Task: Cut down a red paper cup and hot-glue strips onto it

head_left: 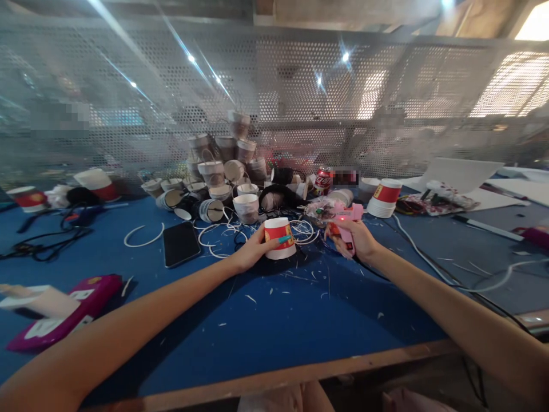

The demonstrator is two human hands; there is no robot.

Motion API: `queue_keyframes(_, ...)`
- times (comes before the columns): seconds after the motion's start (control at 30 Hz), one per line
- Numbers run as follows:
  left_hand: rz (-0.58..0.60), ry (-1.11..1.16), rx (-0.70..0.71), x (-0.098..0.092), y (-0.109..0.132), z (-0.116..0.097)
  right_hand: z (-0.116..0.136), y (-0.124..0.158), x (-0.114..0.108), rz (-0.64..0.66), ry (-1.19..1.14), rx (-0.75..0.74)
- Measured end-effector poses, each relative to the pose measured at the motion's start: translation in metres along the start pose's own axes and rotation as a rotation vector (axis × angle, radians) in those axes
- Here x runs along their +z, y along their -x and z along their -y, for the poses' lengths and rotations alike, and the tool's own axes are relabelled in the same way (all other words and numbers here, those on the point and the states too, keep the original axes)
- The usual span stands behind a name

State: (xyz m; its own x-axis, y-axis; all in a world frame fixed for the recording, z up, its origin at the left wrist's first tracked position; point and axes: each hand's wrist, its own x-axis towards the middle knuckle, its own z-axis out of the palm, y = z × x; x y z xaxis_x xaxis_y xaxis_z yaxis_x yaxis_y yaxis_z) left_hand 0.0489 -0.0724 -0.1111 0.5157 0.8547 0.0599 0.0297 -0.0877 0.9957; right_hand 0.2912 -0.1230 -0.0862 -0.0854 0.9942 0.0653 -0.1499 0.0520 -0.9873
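Observation:
My left hand [253,249] is closed on a red and white paper cup [279,233], which stands upside down with its wide rim toward the blue table [257,326]. In my right hand [358,240] is a pink glue gun [347,214], gripped by its handle, with a small red light lit. Its nozzle points left, toward the cup but apart from it. The tip is hard to make out against the clutter behind. White cord [302,232] lies in loops just behind the cup.
Many small grey-white cups [246,207] are heaped at the back, before a perforated metal screen [291,74]. A phone [180,244] lies left, and a stack of red and white cups [385,198] stands right. A red can [322,181] and a purple packet [86,309] also sit here.

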Motion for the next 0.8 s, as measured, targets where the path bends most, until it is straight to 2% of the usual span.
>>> queue_keyframes(0.3, -0.003, -0.009, 0.012, 0.004, 0.004, -0.008, 0.001, 0.0, 0.001, -0.004, -0.058, 0.004)
queue_keyframes(0.5, 0.008, 0.005, -0.012, 0.003, 0.003, -0.004, -0.002, 0.005, 0.003, 0.032, -0.038, -0.064)
queue_keyframes(0.8, -0.018, 0.012, 0.003, 0.006, 0.005, -0.008, -0.013, 0.013, 0.015, 0.065, 0.022, -0.048)
